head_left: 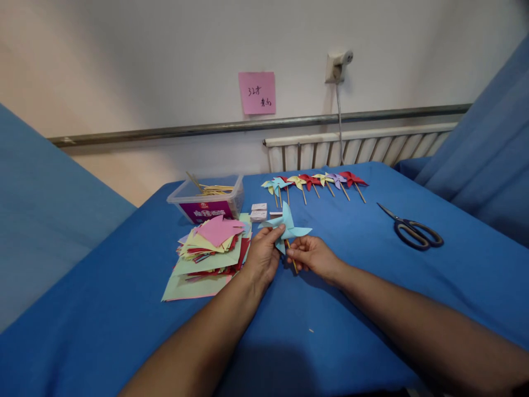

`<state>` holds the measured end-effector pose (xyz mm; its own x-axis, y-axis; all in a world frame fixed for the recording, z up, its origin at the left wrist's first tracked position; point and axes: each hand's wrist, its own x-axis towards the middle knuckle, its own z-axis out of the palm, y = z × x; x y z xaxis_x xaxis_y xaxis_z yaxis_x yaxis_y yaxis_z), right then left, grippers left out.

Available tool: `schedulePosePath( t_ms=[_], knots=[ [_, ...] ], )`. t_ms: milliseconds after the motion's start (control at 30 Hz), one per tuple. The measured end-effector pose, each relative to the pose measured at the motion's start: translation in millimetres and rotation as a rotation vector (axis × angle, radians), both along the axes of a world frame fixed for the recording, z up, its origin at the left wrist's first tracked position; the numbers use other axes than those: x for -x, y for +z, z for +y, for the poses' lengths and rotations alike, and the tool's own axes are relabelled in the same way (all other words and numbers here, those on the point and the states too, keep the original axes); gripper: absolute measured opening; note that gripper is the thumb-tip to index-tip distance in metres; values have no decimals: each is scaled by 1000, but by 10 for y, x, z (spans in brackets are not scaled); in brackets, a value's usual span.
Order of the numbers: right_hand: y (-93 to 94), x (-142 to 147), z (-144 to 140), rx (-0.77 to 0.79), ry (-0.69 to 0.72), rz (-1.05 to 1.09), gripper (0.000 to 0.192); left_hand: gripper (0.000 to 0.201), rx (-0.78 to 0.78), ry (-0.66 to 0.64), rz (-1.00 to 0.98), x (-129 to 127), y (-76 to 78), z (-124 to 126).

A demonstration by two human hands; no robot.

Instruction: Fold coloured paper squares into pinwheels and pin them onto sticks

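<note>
Two hands: left hand (261,257) fingers pinch light-blue pinwheel (286,225) blade; right hand (313,256) fingers grip its wooden stick (293,266).
Technique: keep stick steady, blades uncrushed.

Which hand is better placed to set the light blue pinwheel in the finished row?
Right, probably. The right hand pinches the stick of the light blue pinwheel; the row of pinwheels is ahead-right. The left hand only touches a blade.

Eight pinwheels (286,227) (one scissors (413,229))
</note>
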<state>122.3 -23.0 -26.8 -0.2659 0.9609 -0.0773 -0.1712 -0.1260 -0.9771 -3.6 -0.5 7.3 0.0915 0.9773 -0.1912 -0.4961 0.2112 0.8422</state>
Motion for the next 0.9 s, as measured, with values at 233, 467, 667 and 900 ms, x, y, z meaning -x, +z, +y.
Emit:
schedulePosePath(
  t_ms=[233, 467, 667, 900],
  knots=[
    [10, -39, 17, 6, -4, -6, 33, 27, 7, -27, -55, 24, -38, 50],
    [24, -90, 48, -38, -24, -25, 32, 23, 36, -31, -99, 36, -51, 66],
    [-78, -54, 63, -22, 15, -22, 35, 27, 36, 4, -96, -8, -84, 19],
    [-110, -40, 71, -36, 54, 0, 37, 31, 42, -20, -29, -28, -80, -32]
  ],
)
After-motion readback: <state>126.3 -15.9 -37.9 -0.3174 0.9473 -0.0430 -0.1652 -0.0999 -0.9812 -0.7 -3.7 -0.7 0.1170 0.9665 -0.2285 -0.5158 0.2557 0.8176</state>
